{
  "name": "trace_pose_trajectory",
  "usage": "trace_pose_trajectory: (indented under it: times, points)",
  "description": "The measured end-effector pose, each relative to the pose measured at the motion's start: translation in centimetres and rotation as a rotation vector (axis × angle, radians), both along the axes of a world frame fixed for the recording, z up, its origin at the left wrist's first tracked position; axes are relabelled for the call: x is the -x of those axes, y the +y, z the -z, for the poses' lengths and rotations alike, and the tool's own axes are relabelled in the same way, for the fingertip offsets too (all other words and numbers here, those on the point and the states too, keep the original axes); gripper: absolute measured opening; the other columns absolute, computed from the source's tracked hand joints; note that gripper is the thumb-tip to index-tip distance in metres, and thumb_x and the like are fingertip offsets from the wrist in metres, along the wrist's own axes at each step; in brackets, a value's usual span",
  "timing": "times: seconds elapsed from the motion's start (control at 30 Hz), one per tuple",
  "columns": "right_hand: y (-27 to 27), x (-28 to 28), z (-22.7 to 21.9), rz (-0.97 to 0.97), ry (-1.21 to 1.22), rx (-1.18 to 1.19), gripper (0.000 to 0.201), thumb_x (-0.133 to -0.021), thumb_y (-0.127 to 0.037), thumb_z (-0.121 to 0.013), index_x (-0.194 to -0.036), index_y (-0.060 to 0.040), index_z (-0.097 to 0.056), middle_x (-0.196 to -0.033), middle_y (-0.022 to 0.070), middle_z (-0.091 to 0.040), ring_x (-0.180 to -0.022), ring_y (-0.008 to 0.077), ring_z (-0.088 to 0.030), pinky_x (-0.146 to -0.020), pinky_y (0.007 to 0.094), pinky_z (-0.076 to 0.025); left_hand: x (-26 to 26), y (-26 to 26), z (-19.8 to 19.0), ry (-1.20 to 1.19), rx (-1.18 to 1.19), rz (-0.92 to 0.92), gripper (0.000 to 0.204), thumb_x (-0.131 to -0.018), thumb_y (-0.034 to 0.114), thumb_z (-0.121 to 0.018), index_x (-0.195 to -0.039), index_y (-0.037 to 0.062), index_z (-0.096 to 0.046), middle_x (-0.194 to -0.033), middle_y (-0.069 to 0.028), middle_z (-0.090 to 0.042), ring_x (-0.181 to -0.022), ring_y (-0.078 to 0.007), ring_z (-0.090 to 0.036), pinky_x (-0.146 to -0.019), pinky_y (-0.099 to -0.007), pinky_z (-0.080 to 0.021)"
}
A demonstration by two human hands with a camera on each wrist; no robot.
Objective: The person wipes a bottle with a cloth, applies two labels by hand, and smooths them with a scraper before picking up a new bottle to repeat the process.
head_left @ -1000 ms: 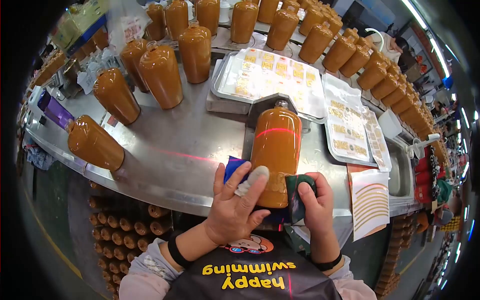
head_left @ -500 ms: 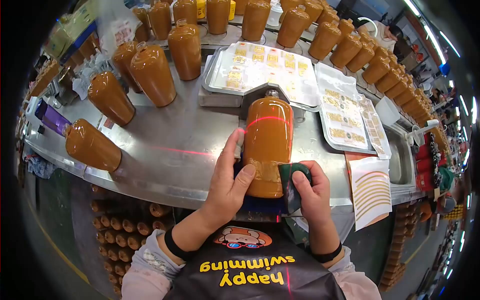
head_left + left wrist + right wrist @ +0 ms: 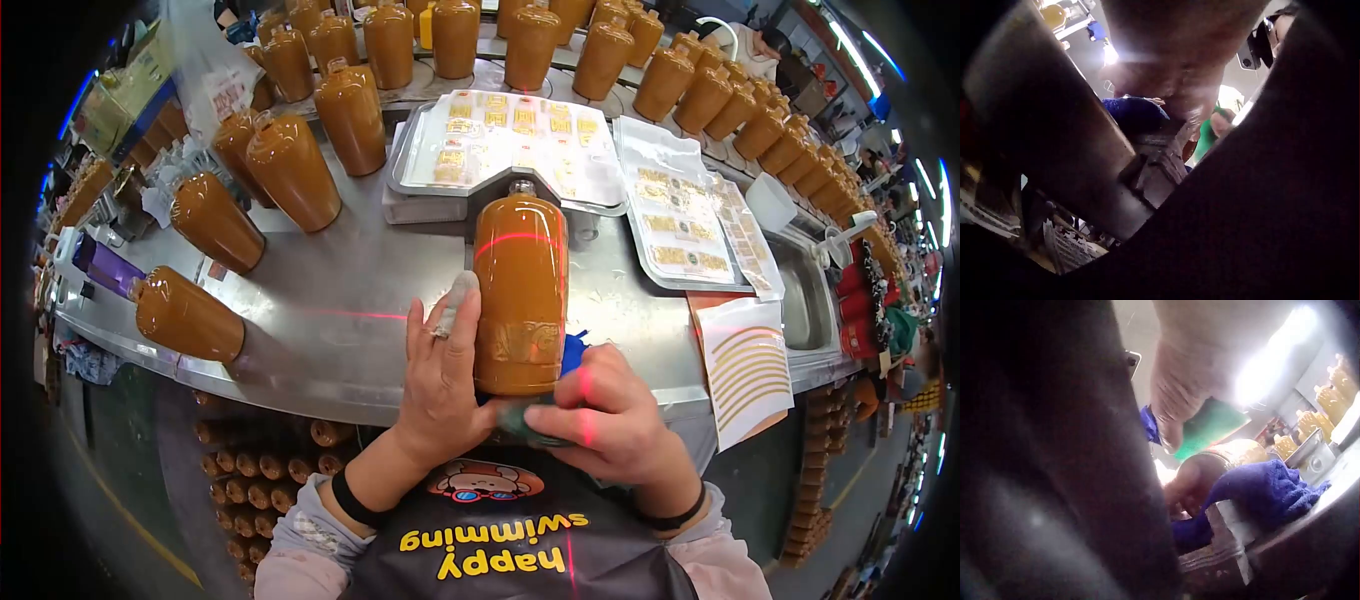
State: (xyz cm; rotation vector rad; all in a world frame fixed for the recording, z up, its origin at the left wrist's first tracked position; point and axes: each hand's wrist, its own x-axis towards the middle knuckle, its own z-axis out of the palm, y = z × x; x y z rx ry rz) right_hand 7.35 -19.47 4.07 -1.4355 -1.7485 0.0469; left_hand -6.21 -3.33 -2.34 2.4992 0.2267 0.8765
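A glossy brown bottle (image 3: 525,285) lies with its neck in a dark notched holder (image 3: 485,195) and its base towards the person. An embossed-looking band (image 3: 525,342) runs across its lower body. My left hand (image 3: 440,375) lies along the bottle's left side, fingers extended, pale covers on some fingertips. Below the base, my right hand (image 3: 615,415) pinches a dark green flat pad (image 3: 525,420), blurred here; the left thumb reaches its near end. In the right wrist view the pad (image 3: 1210,428) shows bright green above a blue cloth (image 3: 1260,490), which lies under the bottle.
Several brown bottles (image 3: 295,170) stand at left, with more along the back. Behind the holder is a tray of gold decals (image 3: 510,125); another decal tray (image 3: 690,225) lies at right. A sheet of curved gold strips (image 3: 745,370) overhangs the front edge near a sink (image 3: 800,300).
My right hand has carried the green pad from the bottle's right side to below its base. My left hand came off the bottle's front to its left side. The view shifted slightly.
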Motion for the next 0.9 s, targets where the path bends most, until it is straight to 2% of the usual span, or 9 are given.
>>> trace_pose_trajectory:
  times: [0.1,0.23,0.37,0.4,0.53,0.67,0.77,0.87,0.9]
  points:
    - [0.3,-0.3,0.4,0.445,-0.093,-0.095,0.036,-0.06,-0.002,-0.077,-0.094,-0.0087,-0.069,-0.081,0.0035,-0.053,-0.073,0.0224,-0.051,-0.064,0.0353,-0.039,-0.2,-0.2,0.1,0.008,0.162,0.02,0.111,-0.069,0.044,-0.081,-0.149,-0.0043,-0.022,-0.146,-0.0253,-0.038,-0.133,-0.0441,-0.037,-0.113,-0.061,-0.014]
    - [0.8,0.3,-0.9,-0.085,0.041,0.001,0.035,-0.061,-0.001,-0.075,-0.094,-0.008,-0.067,-0.081,0.0025,-0.053,-0.068,0.0232,-0.049,-0.061,0.0367,-0.038,-0.3,0.3,0.6,0.083,0.223,0.012,0.112,-0.068,0.046,-0.082,-0.149,-0.0047,-0.023,-0.142,-0.0252,-0.043,-0.132,-0.0444,-0.037,-0.112,-0.0614,-0.014]
    - [1.0,0.0,-0.2,0.158,-0.16,-0.025,0.033,-0.065,-0.003,-0.077,-0.096,-0.0084,-0.067,-0.08,0.0038,-0.053,-0.071,0.0244,-0.053,-0.063,0.0362,-0.04,-0.5,0.4,-0.8,0.056,0.013,-0.059,0.109,-0.067,0.048,-0.082,-0.147,-0.0046,-0.029,-0.133,-0.0241,-0.051,-0.13,-0.0435,-0.039,-0.112,-0.0616,-0.016]
    - [1.1,0.5,-1.2,-0.064,-0.012,0.039,0.035,-0.063,-0.003,-0.077,-0.096,-0.0081,-0.067,-0.078,0.0049,-0.053,-0.07,0.0244,-0.053,-0.062,0.0369,-0.04,-0.4,0.4,-0.7,0.04,-0.007,-0.066,0.109,-0.066,0.048,-0.082,-0.146,-0.0043,-0.031,-0.131,-0.0238,-0.052,-0.13,-0.0432,-0.039,-0.112,-0.0616,-0.016]
    - [1.6,-0.3,-0.5,0.42,-0.262,-0.095,0.036,-0.061,-0.003,-0.076,-0.095,-0.0079,-0.067,-0.079,0.005,-0.053,-0.07,0.0242,-0.052,-0.064,0.037,-0.04,-0.5,0.3,-1.0,-0.004,-0.027,-0.067,0.108,-0.065,0.05,-0.082,-0.145,-0.0033,-0.034,-0.127,-0.0227,-0.054,-0.13,-0.0421,-0.04,-0.111,-0.0614,-0.016]
    - [2.0,1.3,-1.6,-0.184,0.068,0.066,0.035,-0.062,-0.005,-0.075,-0.095,-0.0088,-0.067,-0.076,0.0029,-0.051,-0.07,0.0225,-0.052,-0.061,0.0369,-0.037,-0.3,0.7,-0.5,0.039,-0.027,-0.057,0.112,-0.064,0.051,-0.082,-0.146,-0.0038,-0.03,-0.132,-0.0224,-0.051,-0.13,-0.0409,-0.04,-0.112,-0.0616,-0.016]
    - [2.1,0.1,-1.9,0.408,-0.345,0.001,0.036,-0.061,-0.005,-0.081,-0.095,-0.0078,-0.07,-0.077,0.0037,-0.053,-0.069,0.0232,-0.053,-0.063,0.038,-0.042,-0.5,0.4,-0.1,0.063,0.149,-0.036,0.114,-0.064,0.05,-0.082,-0.147,-0.0048,-0.026,-0.137,-0.0233,-0.047,-0.13,-0.0402,-0.04,-0.112,-0.0615,-0.016]
    - [2.5,0.9,-2.1,-0.183,-0.057,0.133,0.037,-0.059,-0.004,-0.081,-0.095,-0.0077,-0.07,-0.077,0.0038,-0.053,-0.067,0.0235,-0.051,-0.061,0.0374,-0.041,-0.5,0.5,0.6,0.115,0.159,-0.056,0.117,-0.062,0.052,-0.082,-0.147,-0.0061,-0.025,-0.139,-0.0256,-0.043,-0.129,-0.0402,-0.041,-0.112,-0.0615,-0.016]
    - [2.8,1.3,-1.8,-0.149,-0.016,0.001,0.029,-0.06,-0.004,-0.072,-0.089,-0.0053,-0.067,-0.072,0.0036,-0.048,-0.061,0.0237,-0.05,-0.056,0.0375,-0.038,-0.5,0.6,0.1,0.121,0.137,-0.061,0.116,-0.063,0.051,-0.081,-0.146,-0.0076,-0.025,-0.139,-0.0262,-0.043,-0.128,-0.04,-0.041,-0.112,-0.0618,-0.017]
